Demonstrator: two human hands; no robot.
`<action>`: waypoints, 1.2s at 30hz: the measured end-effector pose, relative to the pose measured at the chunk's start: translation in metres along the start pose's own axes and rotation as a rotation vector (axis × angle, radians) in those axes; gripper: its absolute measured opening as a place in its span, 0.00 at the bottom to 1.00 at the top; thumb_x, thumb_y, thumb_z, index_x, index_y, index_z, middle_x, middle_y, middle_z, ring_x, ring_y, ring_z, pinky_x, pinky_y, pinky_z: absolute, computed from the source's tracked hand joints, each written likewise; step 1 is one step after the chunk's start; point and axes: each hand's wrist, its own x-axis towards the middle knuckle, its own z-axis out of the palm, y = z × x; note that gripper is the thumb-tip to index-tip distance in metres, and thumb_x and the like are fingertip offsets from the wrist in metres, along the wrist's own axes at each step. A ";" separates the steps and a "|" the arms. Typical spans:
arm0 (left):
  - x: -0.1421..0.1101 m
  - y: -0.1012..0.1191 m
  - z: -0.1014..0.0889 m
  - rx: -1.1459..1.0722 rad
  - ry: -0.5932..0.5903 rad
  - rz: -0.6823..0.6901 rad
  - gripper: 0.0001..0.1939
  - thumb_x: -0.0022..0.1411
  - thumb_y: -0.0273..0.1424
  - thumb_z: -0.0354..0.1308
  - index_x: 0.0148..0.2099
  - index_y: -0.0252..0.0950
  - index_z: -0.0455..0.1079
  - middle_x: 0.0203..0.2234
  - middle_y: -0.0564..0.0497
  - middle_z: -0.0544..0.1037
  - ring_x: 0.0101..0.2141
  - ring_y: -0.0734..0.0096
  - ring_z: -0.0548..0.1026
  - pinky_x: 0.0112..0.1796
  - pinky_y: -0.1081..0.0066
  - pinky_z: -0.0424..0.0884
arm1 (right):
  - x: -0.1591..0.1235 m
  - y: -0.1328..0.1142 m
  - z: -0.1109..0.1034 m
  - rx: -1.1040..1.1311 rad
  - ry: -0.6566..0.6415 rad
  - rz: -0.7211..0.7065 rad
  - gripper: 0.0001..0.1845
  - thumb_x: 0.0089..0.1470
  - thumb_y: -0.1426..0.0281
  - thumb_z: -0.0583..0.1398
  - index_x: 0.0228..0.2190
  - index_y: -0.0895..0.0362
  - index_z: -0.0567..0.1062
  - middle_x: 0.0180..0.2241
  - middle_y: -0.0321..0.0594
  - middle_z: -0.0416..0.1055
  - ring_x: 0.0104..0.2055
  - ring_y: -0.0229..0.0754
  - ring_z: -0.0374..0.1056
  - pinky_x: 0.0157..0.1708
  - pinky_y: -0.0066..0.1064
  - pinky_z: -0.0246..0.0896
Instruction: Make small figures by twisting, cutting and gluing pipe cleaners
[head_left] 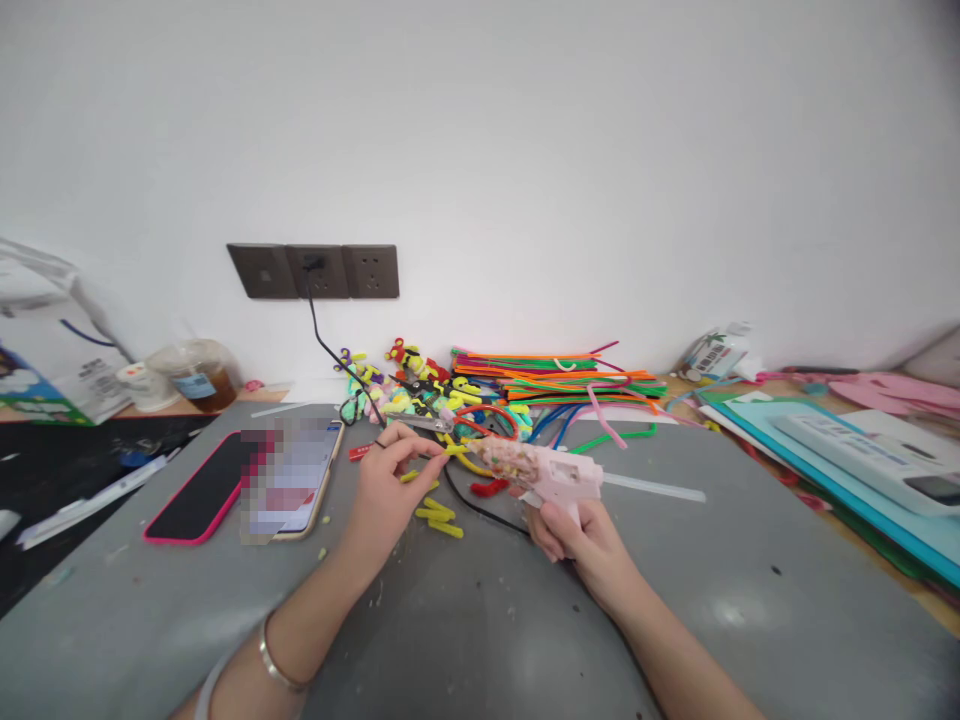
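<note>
My right hand (571, 532) is wrapped round the handle of a pale pink glue gun (559, 475), whose nozzle points left. A clear glue stick (660, 488) juts from the gun's back end. Between the thumb and fingers of my left hand (394, 485) is a short yellow pipe cleaner piece (454, 450), held close to the nozzle; whether they touch I cannot tell. Several more cut yellow pieces (441, 517) lie on the grey mat (480, 620) just below. A red fuzzy piece (489, 488) rests beneath the gun.
Bundled pipe cleaners (570, 378) and small fuzzy figures (409, 360) line the wall. Two phones (196, 490) lie at left, near a drink cup (204, 380). A black cord (319, 335) runs from the wall socket (319, 272). Blue folders (817, 455) are stacked at right.
</note>
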 end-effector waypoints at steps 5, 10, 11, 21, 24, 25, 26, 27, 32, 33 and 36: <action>-0.002 -0.001 0.001 0.053 -0.002 0.073 0.02 0.58 0.26 0.65 0.32 0.37 0.78 0.26 0.55 0.68 0.22 0.78 0.61 0.23 0.75 0.60 | -0.001 0.000 0.002 -0.060 -0.003 0.031 0.30 0.59 0.44 0.57 0.20 0.56 0.66 0.14 0.29 0.55 0.18 0.33 0.51 0.22 0.29 0.47; -0.003 -0.001 0.002 0.093 0.003 0.126 0.04 0.57 0.24 0.65 0.32 0.37 0.77 0.27 0.55 0.70 0.23 0.78 0.63 0.23 0.76 0.59 | -0.003 -0.001 0.004 -0.105 -0.012 0.077 0.31 0.58 0.43 0.57 0.19 0.56 0.64 0.14 0.30 0.54 0.18 0.33 0.50 0.20 0.29 0.45; -0.003 -0.001 0.002 0.095 0.002 0.129 0.04 0.57 0.23 0.65 0.32 0.38 0.77 0.27 0.55 0.71 0.23 0.78 0.63 0.23 0.76 0.59 | -0.003 -0.001 0.004 -0.113 -0.009 0.082 0.31 0.57 0.43 0.57 0.19 0.56 0.64 0.14 0.30 0.54 0.17 0.33 0.50 0.20 0.29 0.45; -0.003 -0.001 0.003 0.087 0.005 0.112 0.04 0.58 0.25 0.65 0.32 0.38 0.77 0.27 0.55 0.70 0.22 0.78 0.63 0.23 0.76 0.59 | -0.003 0.000 0.004 -0.115 0.010 0.079 0.31 0.58 0.44 0.57 0.20 0.56 0.66 0.14 0.30 0.55 0.18 0.33 0.51 0.20 0.28 0.48; -0.003 0.000 0.003 0.084 0.013 0.114 0.03 0.58 0.26 0.65 0.31 0.37 0.77 0.27 0.55 0.70 0.22 0.78 0.63 0.23 0.76 0.60 | -0.004 0.001 0.004 -0.116 0.017 0.083 0.31 0.58 0.44 0.58 0.19 0.56 0.66 0.14 0.30 0.54 0.17 0.33 0.50 0.20 0.28 0.48; -0.003 0.000 0.003 0.085 0.011 0.113 0.03 0.58 0.26 0.65 0.31 0.37 0.77 0.27 0.55 0.70 0.22 0.78 0.63 0.23 0.76 0.60 | -0.004 0.002 0.004 -0.111 0.020 0.089 0.30 0.57 0.45 0.58 0.20 0.57 0.68 0.14 0.30 0.54 0.17 0.33 0.50 0.20 0.28 0.47; -0.003 0.000 0.003 0.087 0.006 0.111 0.03 0.58 0.27 0.65 0.31 0.37 0.77 0.27 0.55 0.70 0.22 0.78 0.63 0.23 0.76 0.60 | -0.005 0.002 0.004 -0.105 0.026 0.095 0.29 0.57 0.45 0.59 0.23 0.57 0.70 0.14 0.29 0.54 0.17 0.33 0.50 0.20 0.28 0.47; -0.003 0.001 0.003 0.089 0.001 0.108 0.03 0.59 0.27 0.64 0.31 0.37 0.77 0.27 0.54 0.70 0.22 0.78 0.63 0.23 0.76 0.60 | -0.005 0.003 0.004 -0.098 0.029 0.103 0.28 0.57 0.45 0.59 0.26 0.58 0.72 0.14 0.29 0.54 0.17 0.33 0.50 0.20 0.28 0.46; -0.003 0.001 0.002 0.092 0.003 0.103 0.03 0.59 0.28 0.65 0.31 0.37 0.77 0.27 0.54 0.70 0.22 0.77 0.63 0.23 0.75 0.59 | -0.004 -0.002 0.004 -0.097 0.011 0.105 0.30 0.57 0.43 0.58 0.24 0.58 0.71 0.14 0.30 0.55 0.18 0.34 0.51 0.21 0.29 0.49; -0.003 0.001 0.002 0.088 0.009 0.105 0.03 0.59 0.28 0.65 0.31 0.37 0.77 0.27 0.54 0.70 0.22 0.77 0.63 0.23 0.75 0.59 | -0.003 -0.003 0.004 -0.105 0.005 0.103 0.31 0.57 0.42 0.57 0.24 0.58 0.70 0.14 0.30 0.55 0.17 0.34 0.51 0.21 0.29 0.49; -0.003 0.002 0.002 0.084 0.013 0.107 0.03 0.58 0.29 0.66 0.31 0.37 0.77 0.26 0.55 0.70 0.22 0.77 0.63 0.23 0.75 0.59 | -0.001 -0.007 0.003 -0.121 0.009 0.098 0.31 0.56 0.41 0.57 0.28 0.58 0.72 0.14 0.30 0.56 0.17 0.34 0.51 0.21 0.29 0.49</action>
